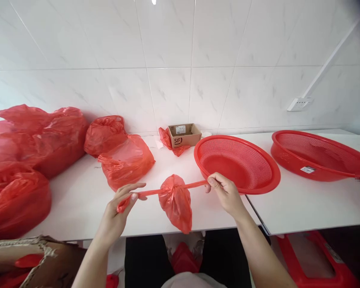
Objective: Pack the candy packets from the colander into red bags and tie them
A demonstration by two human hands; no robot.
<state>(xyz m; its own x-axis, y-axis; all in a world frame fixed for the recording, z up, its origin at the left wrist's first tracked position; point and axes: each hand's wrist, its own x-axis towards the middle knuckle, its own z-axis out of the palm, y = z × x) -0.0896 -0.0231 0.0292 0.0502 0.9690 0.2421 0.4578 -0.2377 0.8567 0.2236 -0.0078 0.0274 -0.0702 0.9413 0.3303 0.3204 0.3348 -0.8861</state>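
Observation:
A small red plastic bag [176, 202] is stretched between my hands near the front edge of the white table. Its handles are pulled out to both sides, and its gathered middle bulges downward; what it contains is hidden. My left hand [120, 208] pinches one twisted handle, with the loose end curling over the palm. On the other side, my right hand [225, 192] grips the opposite handle between thumb and fingers, in front of the rim of a red plastic colander basket [243, 192].
Filled red bags [63, 140] crowd the table's left side. A small cardboard box [184, 138] stands by the wall. Another red basket [312, 168] sits to the right. At lower left is an open carton [60, 260]; a red stool [315, 260] is under the table, right.

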